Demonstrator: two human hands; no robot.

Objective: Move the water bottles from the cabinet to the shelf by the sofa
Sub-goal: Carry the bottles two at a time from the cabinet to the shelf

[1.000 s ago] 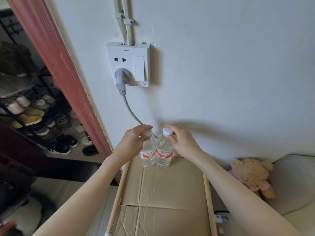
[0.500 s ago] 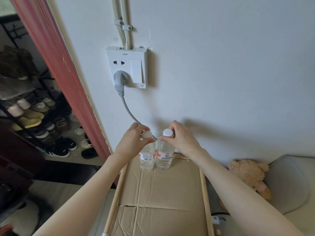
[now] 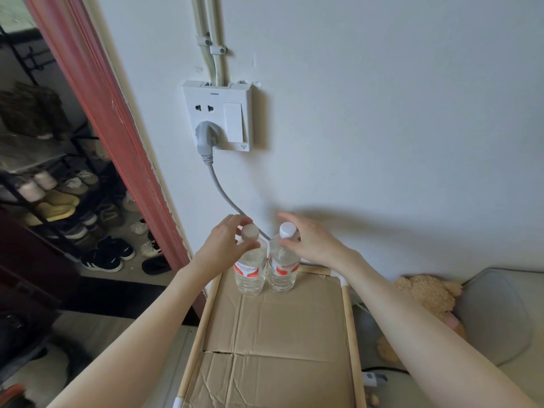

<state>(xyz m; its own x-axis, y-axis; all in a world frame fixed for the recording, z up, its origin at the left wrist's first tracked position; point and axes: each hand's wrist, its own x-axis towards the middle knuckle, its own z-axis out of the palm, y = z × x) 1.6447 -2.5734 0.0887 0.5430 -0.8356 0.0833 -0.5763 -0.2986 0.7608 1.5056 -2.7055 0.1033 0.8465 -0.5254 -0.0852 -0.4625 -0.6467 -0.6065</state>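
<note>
Now, with both bottles [image 3: 266,267] standing on the shelf [image 3: 276,322], your left hand [image 3: 226,245] loosely pinches one neck and your right hand [image 3: 309,240] opens; let go straight upward.

Two water bottles stand upright side by side, touching, at the far end of the shelf [image 3: 348,319], on the cardboard [image 3: 276,328] that lines it: the left bottle [image 3: 249,270] and the right bottle [image 3: 282,269]. The left hand [image 3: 226,245] is at the left bottle's cap, the right hand [image 3: 309,240] at the right one's. Behind them is the wall, with a socket [image 3: 217,116] above and its cable [image 3: 223,195] hanging down behind the bottles. A shoe rack [image 3: 59,201] stands left, through the doorway. A stuffed toy [image 3: 426,293] lies right of the shelf.
</note>
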